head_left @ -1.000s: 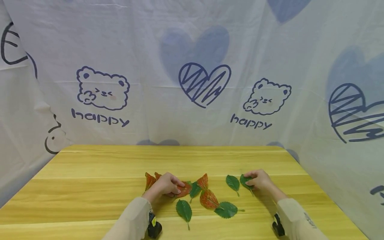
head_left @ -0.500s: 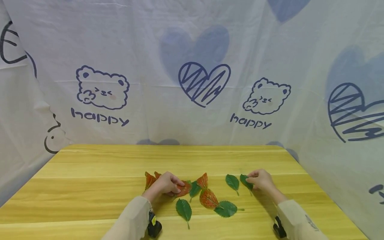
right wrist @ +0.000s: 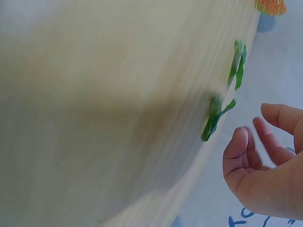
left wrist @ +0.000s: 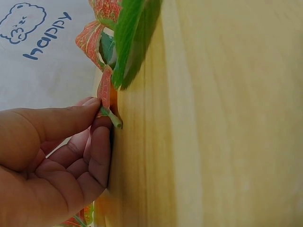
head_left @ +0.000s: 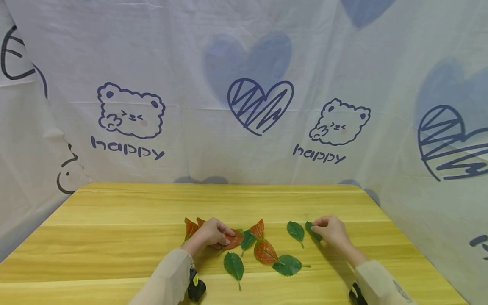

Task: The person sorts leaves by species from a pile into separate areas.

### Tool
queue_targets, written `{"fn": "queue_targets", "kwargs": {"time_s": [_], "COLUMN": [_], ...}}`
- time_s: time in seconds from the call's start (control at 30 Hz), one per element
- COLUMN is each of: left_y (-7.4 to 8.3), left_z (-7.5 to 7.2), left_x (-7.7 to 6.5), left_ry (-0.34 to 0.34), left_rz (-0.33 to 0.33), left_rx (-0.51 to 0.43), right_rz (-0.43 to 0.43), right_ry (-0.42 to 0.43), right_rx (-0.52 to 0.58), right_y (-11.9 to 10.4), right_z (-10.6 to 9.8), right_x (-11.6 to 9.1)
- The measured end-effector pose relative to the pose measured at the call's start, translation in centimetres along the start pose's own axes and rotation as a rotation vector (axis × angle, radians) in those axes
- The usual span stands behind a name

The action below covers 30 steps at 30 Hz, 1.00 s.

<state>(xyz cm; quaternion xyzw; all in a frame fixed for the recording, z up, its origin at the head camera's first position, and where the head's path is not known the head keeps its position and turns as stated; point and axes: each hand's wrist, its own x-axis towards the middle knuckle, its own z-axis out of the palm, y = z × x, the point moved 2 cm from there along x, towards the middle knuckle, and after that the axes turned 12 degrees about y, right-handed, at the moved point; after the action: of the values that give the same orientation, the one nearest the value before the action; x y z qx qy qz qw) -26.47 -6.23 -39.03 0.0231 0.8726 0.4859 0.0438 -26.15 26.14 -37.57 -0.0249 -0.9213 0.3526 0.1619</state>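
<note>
Between thumb and fingers, my left hand (head_left: 207, 234) pinches a red leaf (head_left: 234, 240) low over the table. In the left wrist view this red leaf (left wrist: 105, 87) stands on edge, its stem just below the thumb tip. My right hand (head_left: 336, 233) hovers beside a green leaf (head_left: 311, 231) at the right. Seen from the right wrist, the fingers of the right hand (right wrist: 265, 165) are loosely bent and apart, with nothing between them; the green leaf (right wrist: 211, 120) lies on the table a short gap away. Another green leaf (head_left: 295, 231) lies just left of it.
A red leaf (head_left: 258, 230), a second red leaf (head_left: 265, 251) and a green leaf (head_left: 288, 266) form a touching chain mid-table. One green leaf (head_left: 234, 265) lies nearer the front. More red leaves (head_left: 190, 228) sit behind the left hand. A printed cloth (head_left: 198, 140) hangs behind the wooden table (head_left: 114, 254).
My right hand has let go of the green leaf and drawn slightly to the right, after nudging it a little. The left hand keeps its place on the red leaf.
</note>
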Motion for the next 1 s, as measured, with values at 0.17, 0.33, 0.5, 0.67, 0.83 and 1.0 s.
{"fn": "queue_targets", "kwargs": {"time_s": [0.17, 0.33, 0.5, 0.67, 0.83, 1.0], "left_y": [0.0, 0.1, 0.1, 0.1, 0.1, 0.0], "left_z": [0.0, 0.0, 0.0, 0.0, 0.1, 0.1], "left_x": [0.0, 0.0, -0.1, -0.1, 0.0, 0.1], "left_ry": [0.002, 0.004, 0.006, 0.007, 0.007, 0.007], "left_rz": [0.001, -0.002, -0.006, -0.008, -0.007, -0.01], "left_rx": [0.0, 0.003, 0.0, -0.006, -0.002, 0.004], "right_rz": [-0.027, -0.05, -0.055, -0.084, -0.124, -0.163], "right_ry": [0.003, -0.006, -0.034, -0.07, -0.122, -0.169], "right_rx": [0.027, 0.06, 0.101, 0.142, 0.186, 0.226], "right_y": [-0.5, -1.0, -1.4, -1.5, -1.8, -2.4], "right_z": [0.3, 0.5, 0.9, 1.1, 1.3, 1.6], "right_x": [-0.8, -1.5, -2.2, -2.8, -3.2, -3.7]}}
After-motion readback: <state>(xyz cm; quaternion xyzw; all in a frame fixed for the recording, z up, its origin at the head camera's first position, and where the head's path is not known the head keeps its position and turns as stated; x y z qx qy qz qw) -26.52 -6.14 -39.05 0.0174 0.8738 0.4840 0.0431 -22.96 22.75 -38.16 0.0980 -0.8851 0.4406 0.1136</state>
